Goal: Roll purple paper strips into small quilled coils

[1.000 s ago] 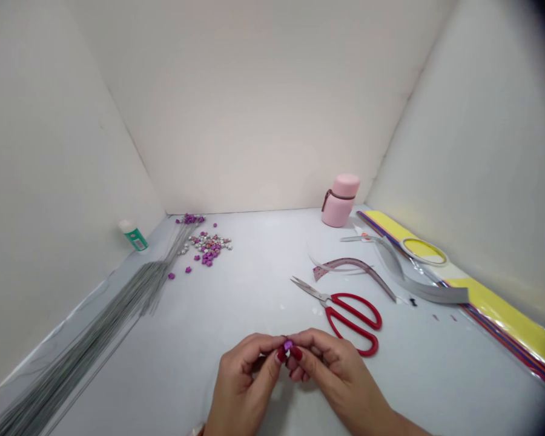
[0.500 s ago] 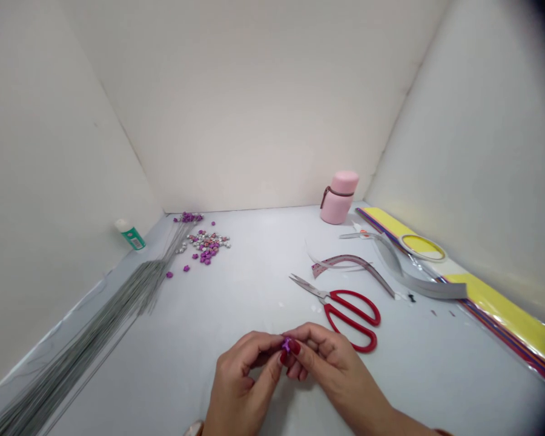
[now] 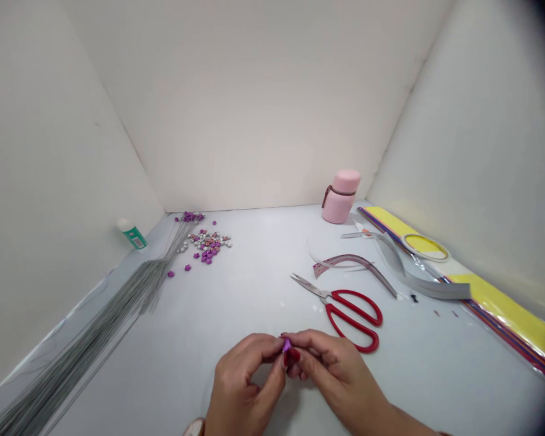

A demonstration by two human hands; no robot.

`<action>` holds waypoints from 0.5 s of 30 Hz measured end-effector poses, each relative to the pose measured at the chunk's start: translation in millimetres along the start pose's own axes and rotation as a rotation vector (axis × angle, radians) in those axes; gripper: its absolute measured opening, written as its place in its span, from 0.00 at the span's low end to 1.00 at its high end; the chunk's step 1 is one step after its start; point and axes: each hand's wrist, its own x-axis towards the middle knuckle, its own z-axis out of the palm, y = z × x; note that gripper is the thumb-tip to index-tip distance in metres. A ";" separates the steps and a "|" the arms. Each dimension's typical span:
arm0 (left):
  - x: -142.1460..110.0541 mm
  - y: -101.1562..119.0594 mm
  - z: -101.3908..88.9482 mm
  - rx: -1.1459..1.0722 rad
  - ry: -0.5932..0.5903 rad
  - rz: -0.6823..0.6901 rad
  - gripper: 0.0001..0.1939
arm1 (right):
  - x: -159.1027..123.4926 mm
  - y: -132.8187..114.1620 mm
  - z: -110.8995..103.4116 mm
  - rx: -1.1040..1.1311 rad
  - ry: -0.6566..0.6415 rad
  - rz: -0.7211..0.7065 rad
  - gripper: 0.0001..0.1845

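Two hands over the front edge of the white table (image 3: 236, 284): left hand (image 3: 243, 378) and right hand (image 3: 331, 369) both curled, wrists angled inward, fingertips pinching a small purple star (image 3: 286, 345) between them (dark red nails). Red scissors (image 3: 352, 321) lie just beside the right hand; loose stars (image 3: 208, 245) sit toward the back left corner, wire bundle (image 3: 100, 321) along the left edge.

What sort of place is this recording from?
Probably a craft workspace, a small white-walled tabletop area set up for handwork. Red-handled scissors, a pile of small purple and silver craft pieces and a long bundle of thin grey wires suggest it.
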 end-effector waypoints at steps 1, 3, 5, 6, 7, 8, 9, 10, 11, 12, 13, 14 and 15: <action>0.2 0.2 0.6 0.010 0.018 0.020 0.09 | -0.4 -0.3 -0.7 -0.030 -0.009 -0.020 0.11; 0.5 0.4 1.7 0.036 0.055 0.056 0.09 | -1.2 -1.7 -1.8 -0.088 -0.021 -0.066 0.11; 0.4 0.4 2.8 0.065 0.084 0.079 0.09 | -2.1 -3.5 -1.9 -0.143 -0.020 -0.111 0.11; 0.2 0.3 3.3 0.079 0.098 0.092 0.09 | -2.6 -4.4 -1.6 -0.171 -0.013 -0.132 0.11; 0.0 0.4 3.8 0.093 0.113 0.105 0.09 | -3.1 -5.2 -1.1 -0.203 -0.006 -0.156 0.11; -0.2 0.6 4.4 0.110 0.129 0.121 0.09 | -3.7 -5.6 -0.3 -0.240 0.004 -0.183 0.11; -0.2 1.0 5.0 0.127 0.147 0.138 0.09 | -4.3 -5.7 0.6 -0.278 0.016 -0.216 0.11; -0.2 1.6 5.5 0.145 0.162 0.158 0.09 | -5.0 -5.5 1.6 -0.317 0.030 -0.255 0.11; 0.1 2.4 6.1 0.165 0.174 0.179 0.09 | -5.6 -4.9 2.6 -0.356 0.046 -0.300 0.12; 0.5 3.3 6.6 0.186 0.182 0.201 0.09 | -6.2 -3.9 3.6 -0.392 0.064 -0.339 0.12; 1.0 4.1 7.0 0.210 0.185 0.218 0.09 | -6.7 -2.8 4.6 -0.425 0.080 -0.364 0.13; 1.5 4.7 7.3 0.235 0.180 0.227 0.09 | -7.1 -1.7 5.4 -0.447 0.098 -0.374 0.13; 2.1 5.1 7.3 0.256 0.170 0.225 0.09 | -7.2 -0.6 6.0 -0.454 0.109 -0.369 0.13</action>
